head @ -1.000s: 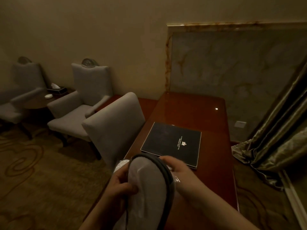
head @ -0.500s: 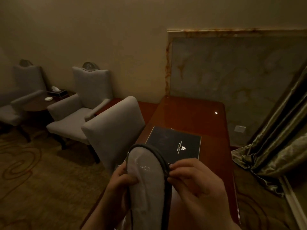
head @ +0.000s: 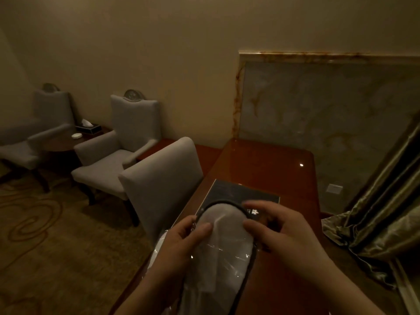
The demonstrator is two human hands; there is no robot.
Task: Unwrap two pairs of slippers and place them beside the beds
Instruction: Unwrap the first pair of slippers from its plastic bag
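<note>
one folder [head: 229, 193] behind wrapped slippers [head: 223, 244]

Left hand [head: 181, 243] and right hand [head: 289, 234] around wrapped slippers [head: 225, 248] over desk [head: 270, 169]

White, dark-trimmed slippers [head: 223, 244], plastic-wrapped, held upright above the desk.

Bare left hand [head: 181, 243], bare right hand [head: 287, 234] — forearms uncovered to frame edge.
</note>
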